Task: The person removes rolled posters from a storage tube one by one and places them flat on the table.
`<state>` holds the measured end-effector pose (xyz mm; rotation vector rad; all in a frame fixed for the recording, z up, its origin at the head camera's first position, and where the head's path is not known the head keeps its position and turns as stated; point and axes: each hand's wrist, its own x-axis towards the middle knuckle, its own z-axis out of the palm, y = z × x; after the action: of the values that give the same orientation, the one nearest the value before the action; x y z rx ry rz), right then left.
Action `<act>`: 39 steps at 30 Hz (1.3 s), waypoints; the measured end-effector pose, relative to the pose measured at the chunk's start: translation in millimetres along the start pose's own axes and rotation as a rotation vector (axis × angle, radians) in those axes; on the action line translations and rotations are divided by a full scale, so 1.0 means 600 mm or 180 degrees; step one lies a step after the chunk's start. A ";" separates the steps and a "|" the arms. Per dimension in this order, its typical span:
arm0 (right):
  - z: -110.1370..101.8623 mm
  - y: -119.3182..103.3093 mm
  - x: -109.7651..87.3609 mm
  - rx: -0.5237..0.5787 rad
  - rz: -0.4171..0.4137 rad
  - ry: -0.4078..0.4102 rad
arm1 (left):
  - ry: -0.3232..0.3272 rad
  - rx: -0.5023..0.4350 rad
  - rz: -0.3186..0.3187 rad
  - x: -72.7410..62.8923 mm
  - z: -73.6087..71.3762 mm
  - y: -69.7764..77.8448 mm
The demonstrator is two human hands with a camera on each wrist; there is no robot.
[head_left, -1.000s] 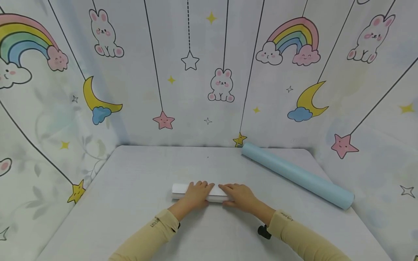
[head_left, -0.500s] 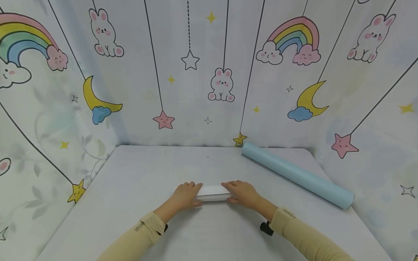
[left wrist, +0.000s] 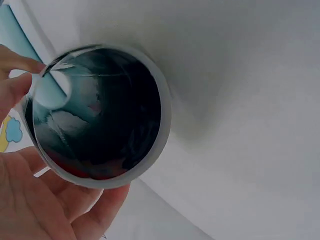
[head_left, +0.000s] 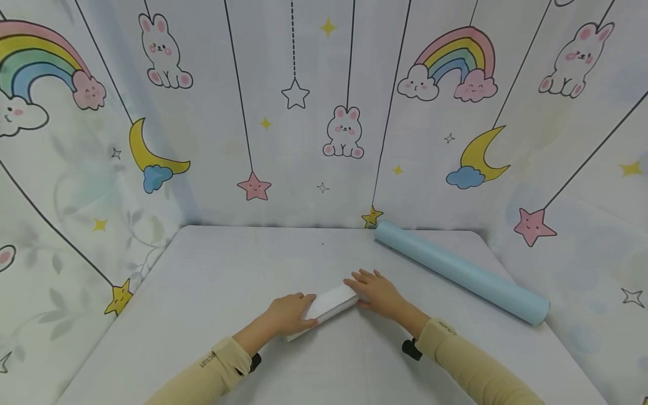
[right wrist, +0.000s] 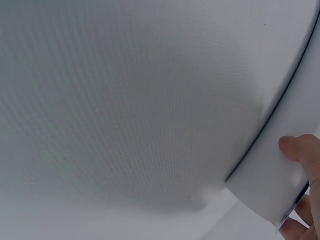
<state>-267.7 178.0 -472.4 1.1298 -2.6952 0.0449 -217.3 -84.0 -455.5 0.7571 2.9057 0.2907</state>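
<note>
A white rolled-up sheet [head_left: 331, 304] lies slantwise at the table's middle, left end nearer the person. My left hand [head_left: 292, 314] grips that near end, thumb along the front side. In the left wrist view the roll's round end [left wrist: 166, 115] shows a white rim and a dark glossy inside, with fingers curled round its underside. At the far right end my right hand [head_left: 378, 292] holds the roll, fingers over the top. The right wrist view shows that thumb pressed on the white surface [right wrist: 265, 180] and fingers beneath, beside a loose edge along the roll.
A long light-blue roll [head_left: 460, 273] lies diagonally along the right side of the white table [head_left: 212, 270]. Behind the table hangs a curtain [head_left: 304, 140] printed with rabbits, stars and rainbows. A black wrist camera [head_left: 412, 349] sits under the right sleeve.
My left hand has slid outward to the roll's left end. The roll has turned from level to slanted, its left end coming nearer and its right end moving away with my right hand.
</note>
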 end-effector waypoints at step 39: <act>0.014 -0.021 0.035 0.0622 0.0228 0.0142 | -0.0489 -0.3272 -0.0692 0.001 0.039 0.075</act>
<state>-274.4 153.6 -477.0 1.0688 -2.7377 0.3478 -193.0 -41.7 -468.5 0.2520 2.1792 1.4360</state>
